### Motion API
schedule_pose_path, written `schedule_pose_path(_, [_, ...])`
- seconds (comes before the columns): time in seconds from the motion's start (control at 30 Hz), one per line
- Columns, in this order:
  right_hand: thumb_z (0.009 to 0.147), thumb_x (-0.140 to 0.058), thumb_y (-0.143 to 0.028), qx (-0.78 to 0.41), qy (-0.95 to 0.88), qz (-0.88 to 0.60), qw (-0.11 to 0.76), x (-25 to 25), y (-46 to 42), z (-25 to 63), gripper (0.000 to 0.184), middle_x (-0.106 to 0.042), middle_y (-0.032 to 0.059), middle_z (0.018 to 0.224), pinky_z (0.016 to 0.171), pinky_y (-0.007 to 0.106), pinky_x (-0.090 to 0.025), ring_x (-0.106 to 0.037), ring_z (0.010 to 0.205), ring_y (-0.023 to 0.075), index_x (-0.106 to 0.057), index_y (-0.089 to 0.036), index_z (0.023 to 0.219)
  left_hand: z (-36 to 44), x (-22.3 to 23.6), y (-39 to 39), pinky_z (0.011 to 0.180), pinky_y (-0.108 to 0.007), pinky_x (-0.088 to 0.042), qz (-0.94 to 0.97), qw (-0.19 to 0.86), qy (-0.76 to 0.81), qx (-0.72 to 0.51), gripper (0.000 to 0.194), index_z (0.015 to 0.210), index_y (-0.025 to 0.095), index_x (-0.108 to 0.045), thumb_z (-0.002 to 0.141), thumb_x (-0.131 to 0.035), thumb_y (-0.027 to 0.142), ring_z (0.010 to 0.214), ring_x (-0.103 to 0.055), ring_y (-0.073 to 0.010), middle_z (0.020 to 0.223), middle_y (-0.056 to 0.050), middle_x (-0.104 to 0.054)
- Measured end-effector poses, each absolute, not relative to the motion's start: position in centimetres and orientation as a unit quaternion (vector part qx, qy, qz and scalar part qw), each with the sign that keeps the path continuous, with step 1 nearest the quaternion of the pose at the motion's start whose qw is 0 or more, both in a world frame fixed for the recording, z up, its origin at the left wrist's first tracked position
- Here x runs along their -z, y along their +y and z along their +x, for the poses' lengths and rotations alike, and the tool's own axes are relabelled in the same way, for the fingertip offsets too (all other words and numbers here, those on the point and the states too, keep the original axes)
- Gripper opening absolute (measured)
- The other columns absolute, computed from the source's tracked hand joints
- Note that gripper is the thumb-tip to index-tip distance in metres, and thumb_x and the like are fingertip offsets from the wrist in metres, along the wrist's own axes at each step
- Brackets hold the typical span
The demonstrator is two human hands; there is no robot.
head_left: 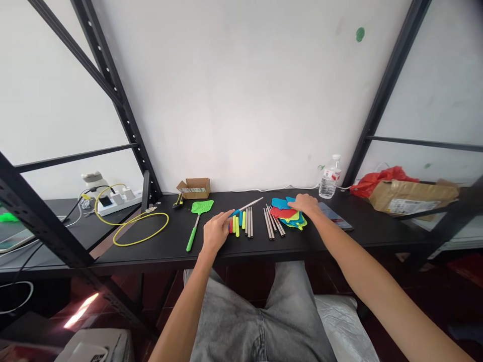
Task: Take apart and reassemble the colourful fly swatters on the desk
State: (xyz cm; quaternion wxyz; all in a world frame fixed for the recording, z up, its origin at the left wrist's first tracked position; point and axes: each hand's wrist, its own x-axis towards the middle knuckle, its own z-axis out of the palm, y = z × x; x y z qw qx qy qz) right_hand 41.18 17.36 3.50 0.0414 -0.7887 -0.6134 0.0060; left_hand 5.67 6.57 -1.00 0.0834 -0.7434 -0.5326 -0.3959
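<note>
Clearly, the left hand [216,232] has its grip closed around a blue handle [237,211], just above the near edge of the desk [158,236]. A metal rod [252,205] runs out of that handle beyond the fingers, slanting right towards the far edge. The right hand [305,203] reaches to the swatter heads [289,213] — blue, red and yellow-green, loosely piled — with its fingers on a blue one at the top; whether that grip is pinched or merely resting, I cannot tell.

Between the hands lie the loose handles [237,226] and two groups of grey tubes [249,223], the right-hand group against the pile. A green swatter [203,207] lies left of the left hand.

By the far edge, the bottle [329,182] wears a red-and-white label. The small box [198,188] and, towards the right end, the large carton [407,197] also carry labels — all too small to read.
</note>
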Motion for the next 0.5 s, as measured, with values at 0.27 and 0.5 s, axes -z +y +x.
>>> schedule_pose_path(0.27, [0.090, -0.045, -0.030, 0.022, -0.644, -0.764, 0.027, -3.8, 17.8, 40.0, 0.038, -0.066, 0.0219, 0.116, 0.084, 0.041, -0.046, -0.063, 0.109, 0.0337, -0.072, -0.011, 0.109, 5.7, 0.8, 6.4, 0.065, -0.023, -0.042, -0.752, 0.081, -0.515, 0.403, 0.036, 0.125, 0.028, -0.064, 0.094, -0.048, 0.018, 0.085, -0.066, -0.0161, 0.097, -0.001, -0.072])
schedule_pose_path(0.5, [0.082, -0.058, -0.016, 0.027, -0.643, -0.762, 0.064, -4.5, 18.4, 40.5, 0.023, -0.067, 0.0229, 0.111, 0.089, 0.045, -0.045, -0.063, 0.108, 0.0339, -0.072, -0.010, 0.100, 5.7, 0.8, 6.4, 0.063, -0.023, -0.041, -0.752, 0.088, -0.514, 0.404, 0.036, 0.125, 0.028, -0.064, 0.094, -0.047, 0.020, 0.083, -0.066, -0.0165, 0.095, -0.001, -0.072])
